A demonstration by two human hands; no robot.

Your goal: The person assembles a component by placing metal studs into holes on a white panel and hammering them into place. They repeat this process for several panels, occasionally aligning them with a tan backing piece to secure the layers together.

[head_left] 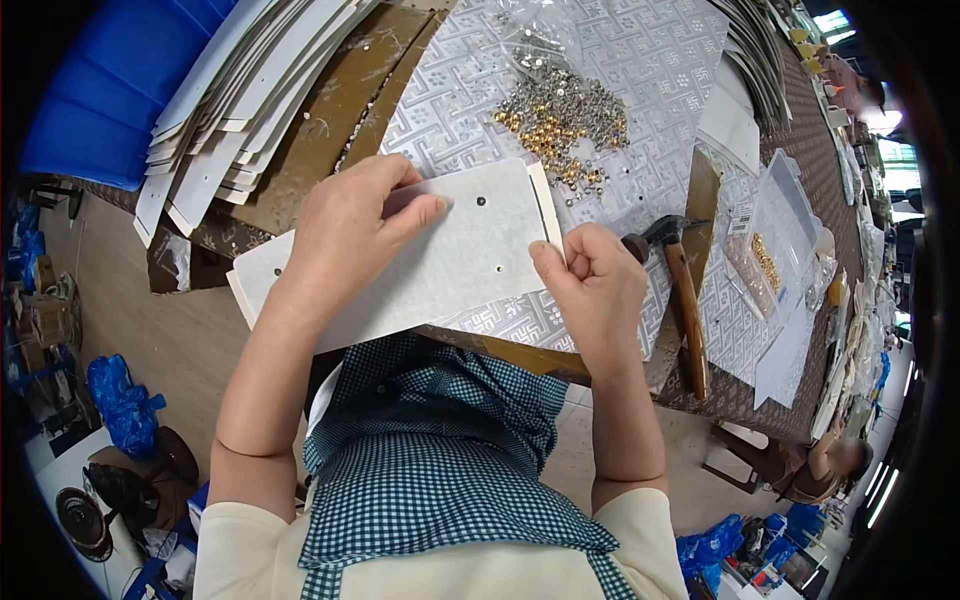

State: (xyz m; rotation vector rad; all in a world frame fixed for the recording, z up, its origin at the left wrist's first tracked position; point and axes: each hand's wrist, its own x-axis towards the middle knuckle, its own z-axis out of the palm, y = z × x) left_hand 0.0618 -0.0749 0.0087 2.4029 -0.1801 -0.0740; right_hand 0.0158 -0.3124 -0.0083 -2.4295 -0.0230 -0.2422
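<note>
A flat white panel (440,260) with a cream edge lies tilted across the table's near edge. Small dark round spots and a small hole show on its face. My left hand (350,225) reaches over it, thumb on top and fingers curled at the far edge, closed on the panel. At the panel's right end, my right hand (597,285) pinches the edge between thumb and fingers. A hammer (683,300) with a wooden handle lies right of my right hand. Beyond the panel is a pile of small silver and gold metal pieces (565,120).
Stacked white panels (235,105) stand at the left beside a blue bin (120,85). A clear plastic box (770,235) containing gold pieces sits at the right. A clear bag (540,30) lies behind the metal pieces. Another person (825,470) is at the far right.
</note>
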